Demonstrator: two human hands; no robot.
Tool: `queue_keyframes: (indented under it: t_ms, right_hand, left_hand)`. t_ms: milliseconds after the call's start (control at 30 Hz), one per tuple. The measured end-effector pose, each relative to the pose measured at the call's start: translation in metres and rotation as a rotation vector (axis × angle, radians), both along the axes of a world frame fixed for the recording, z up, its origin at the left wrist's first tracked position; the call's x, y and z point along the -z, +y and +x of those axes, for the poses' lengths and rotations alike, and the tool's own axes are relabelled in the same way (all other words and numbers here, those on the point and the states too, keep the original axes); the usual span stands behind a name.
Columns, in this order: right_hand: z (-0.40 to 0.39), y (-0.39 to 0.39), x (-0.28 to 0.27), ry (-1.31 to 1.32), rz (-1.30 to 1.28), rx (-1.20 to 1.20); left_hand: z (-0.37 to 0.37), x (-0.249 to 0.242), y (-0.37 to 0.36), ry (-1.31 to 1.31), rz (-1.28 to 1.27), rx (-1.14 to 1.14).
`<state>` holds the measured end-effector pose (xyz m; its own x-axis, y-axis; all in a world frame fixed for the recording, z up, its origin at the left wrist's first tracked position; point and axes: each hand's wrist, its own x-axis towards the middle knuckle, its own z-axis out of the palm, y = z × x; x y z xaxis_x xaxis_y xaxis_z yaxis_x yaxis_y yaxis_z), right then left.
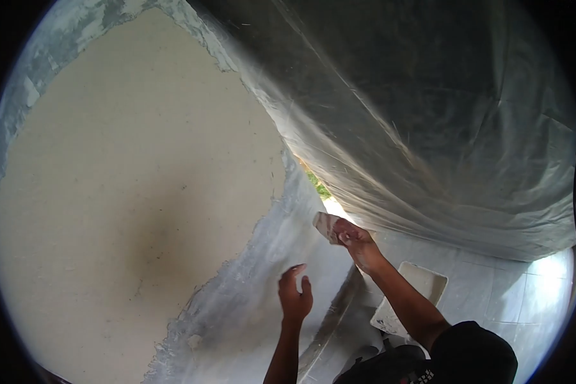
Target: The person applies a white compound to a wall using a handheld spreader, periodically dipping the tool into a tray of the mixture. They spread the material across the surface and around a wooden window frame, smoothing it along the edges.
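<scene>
My right hand [358,244] is closed around a flat scraper [327,226] smeared with pale plaster, its blade pointing left toward the wall. The handle is hidden in my fingers. Lower and to the left, my left hand [294,294] is empty, its thumb and fingers apart, in front of the bare grey part of the wall [249,288]. A large coat of cream plaster [141,128] with a ragged edge covers much of the wall on the left.
A translucent plastic sheet [429,128] hangs at the right, with bright light and greenery [318,185] showing at its edge. A white rectangular tray [443,285] smeared with plaster stands on the tiled floor [499,288], partly behind my right arm.
</scene>
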<state>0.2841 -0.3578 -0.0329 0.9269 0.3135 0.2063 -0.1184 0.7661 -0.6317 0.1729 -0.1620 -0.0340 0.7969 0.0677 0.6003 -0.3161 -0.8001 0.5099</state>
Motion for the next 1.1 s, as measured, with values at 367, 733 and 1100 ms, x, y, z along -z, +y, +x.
queue_keyframes:
  t_ms: [367, 733, 1100]
  right_hand:
    - [0.081, 0.056, -0.065, -1.253, -0.828, 0.82]
    - [0.102, 0.076, -0.018, -1.339, -0.88, 0.824]
    - [0.097, 0.09, -0.008, -1.305, -0.863, 0.85]
  left_hand:
    - [0.003, -0.042, 0.067, -0.262, 0.724, -0.182]
    - [0.01, -0.031, 0.074, -0.305, 0.855, -0.219]
    - [0.008, -0.028, 0.074, -0.272, 0.851, -0.25]
